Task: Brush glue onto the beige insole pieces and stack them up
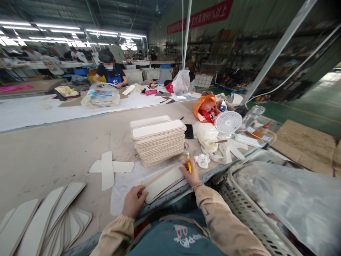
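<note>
My left hand (133, 201) grips the near end of a long cream oblong board (163, 182) that lies at the table's front edge. My right hand (190, 173) rests on the board's far end, fingers closed round a small yellow tool (189, 165). Just behind the board stands a tall stack of the same cream boards (157, 140). Two cut pieces lie crossed (108, 168) to the left of a white sheet (128, 185) under the board.
More boards fan out at the front left (45, 220). A small white fan (228, 123), a black phone (189, 131), an orange bag (206, 106) and bottles crowd the right end. A plastic-lined basket (266, 209) stands at my right. Another person (110, 71) works at the far table.
</note>
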Tool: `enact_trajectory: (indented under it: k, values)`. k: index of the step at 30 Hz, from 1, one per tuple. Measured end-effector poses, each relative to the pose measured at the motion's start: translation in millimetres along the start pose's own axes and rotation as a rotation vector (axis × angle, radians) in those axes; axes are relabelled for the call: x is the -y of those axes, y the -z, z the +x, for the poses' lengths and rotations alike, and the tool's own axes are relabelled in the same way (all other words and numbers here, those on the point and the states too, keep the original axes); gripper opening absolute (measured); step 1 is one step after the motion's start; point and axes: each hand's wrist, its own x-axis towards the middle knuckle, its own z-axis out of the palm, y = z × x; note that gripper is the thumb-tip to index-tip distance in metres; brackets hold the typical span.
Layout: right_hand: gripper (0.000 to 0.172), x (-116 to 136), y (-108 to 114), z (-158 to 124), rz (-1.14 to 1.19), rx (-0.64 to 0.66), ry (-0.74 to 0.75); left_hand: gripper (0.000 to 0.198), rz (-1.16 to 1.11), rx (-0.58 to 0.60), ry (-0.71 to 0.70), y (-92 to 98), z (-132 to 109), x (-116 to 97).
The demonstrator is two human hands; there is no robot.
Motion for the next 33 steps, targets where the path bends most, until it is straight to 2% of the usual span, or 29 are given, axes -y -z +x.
enact_trajectory:
  k: [13,19,22,25,27,29,31,33]
  values:
    - [0.033,-5.3,-1.3,0.9,-0.029,0.0,-0.026,0.031,0.028,0.021,-0.026,-2.1,-0.3,4.2]
    - [0.037,-7.8,-0.3,-0.9,-0.055,0.012,-0.034,0.027,0.081,-0.008,-0.065,2.5,-0.6,-1.6]
    - [0.039,-12.3,0.1,-1.5,-0.068,0.018,-0.039,0.032,0.111,-0.046,-0.065,5.0,-5.9,-5.6]
    - [0.04,-16.1,0.7,-1.8,-0.122,0.025,-0.019,0.04,0.164,-0.078,-0.22,2.4,-14.4,-21.5]
    - [0.041,-17.3,1.1,-2.1,-0.14,0.026,-0.01,0.046,0.234,-0.001,-0.406,-5.1,-19.2,-38.9]
    - [0.043,-17.9,1.5,-2.5,-0.148,0.02,-0.009,0.055,0.314,0.136,-0.519,-16.6,-21.7,-56.3]
    - [0.044,-18.4,1.7,-2.8,-0.159,0.014,-0.004,0.066,0.373,0.233,-0.543,-29.2,-21.6,-68.4]
    - [0.045,-18.9,2.1,-3.0,-0.173,0.015,0.006,0.073,0.411,0.277,-0.527,-38.8,-20.1,-71.9]
